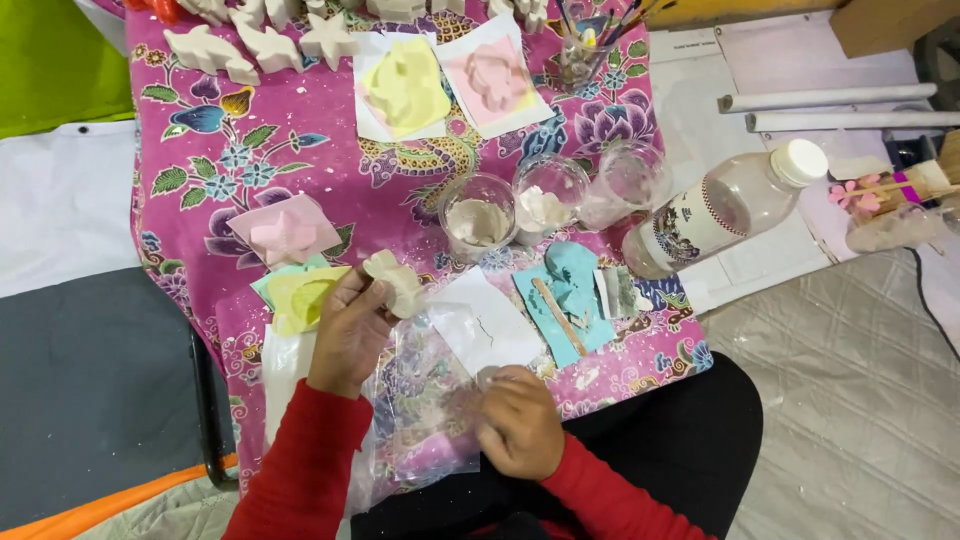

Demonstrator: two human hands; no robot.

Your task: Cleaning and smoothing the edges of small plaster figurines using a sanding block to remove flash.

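My left hand (348,330) holds a small beige plaster figure (394,281) up above the table's near edge. My right hand (518,420) presses down on a clear plastic bag (425,400) that lies over the flowered pink cloth (220,160) and hangs toward my lap. A torn white paper (490,325) lies between the two hands. Just right of it sits a blue mould (572,285) with a wooden stick (560,315) lying on it. Both my sleeves are red.
Three clear cups (478,215) with plaster stand mid-table, and a clear bottle (725,207) with a white cap lies to their right. Yellow (405,88) and pink moulds (492,78) sit on paper at the back, plaster figures (270,45) beyond. A pink mould (285,232) and a yellow-green one (305,298) lie left.
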